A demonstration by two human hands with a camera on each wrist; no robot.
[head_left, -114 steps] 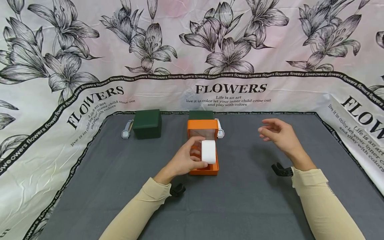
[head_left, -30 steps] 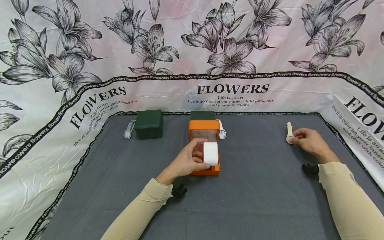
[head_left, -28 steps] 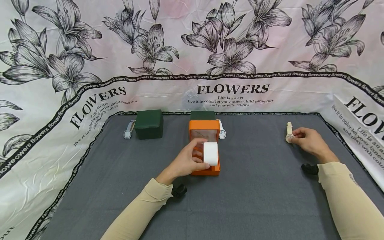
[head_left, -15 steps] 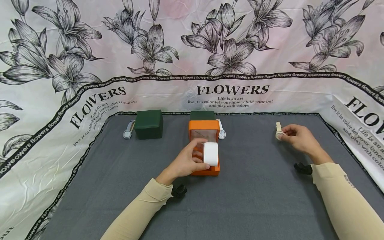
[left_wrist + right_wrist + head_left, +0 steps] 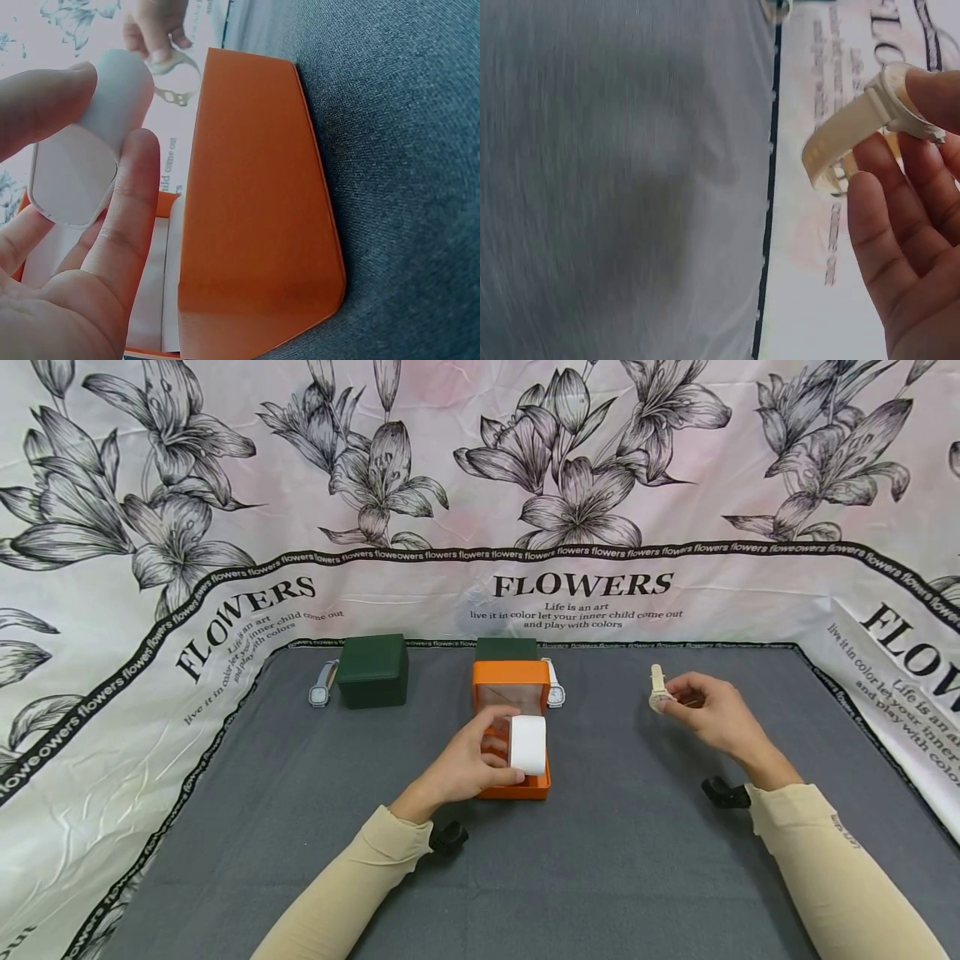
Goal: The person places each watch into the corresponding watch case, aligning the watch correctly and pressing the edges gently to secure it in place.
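Observation:
My left hand (image 5: pixel 472 760) pinches a white watch pillow (image 5: pixel 528 745) between thumb and fingers, over the lower half of an orange watch box (image 5: pixel 513 792). The box's lid stands raised behind the pillow; in the left wrist view the lid (image 5: pixel 255 195) fills the middle. To the right, my right hand (image 5: pixel 708 710) holds a cream wristwatch (image 5: pixel 657 689) by its round case. In the right wrist view the thumb lies on the watch (image 5: pixel 844 135) face, and the strap is bent into a loop with its buckle at the bottom.
A closed green box (image 5: pixel 371 671) stands at the back left, with a silver watch (image 5: pixel 321 685) beside it. Behind the orange box are another green box (image 5: pixel 506 648) and a white watch (image 5: pixel 555 685). Grey cloth (image 5: pixel 525 893) covers the table.
The right hand, bare at first, took hold of the cream watch at the far right and has carried it left toward the orange box. The left hand has stayed put with the pillow.

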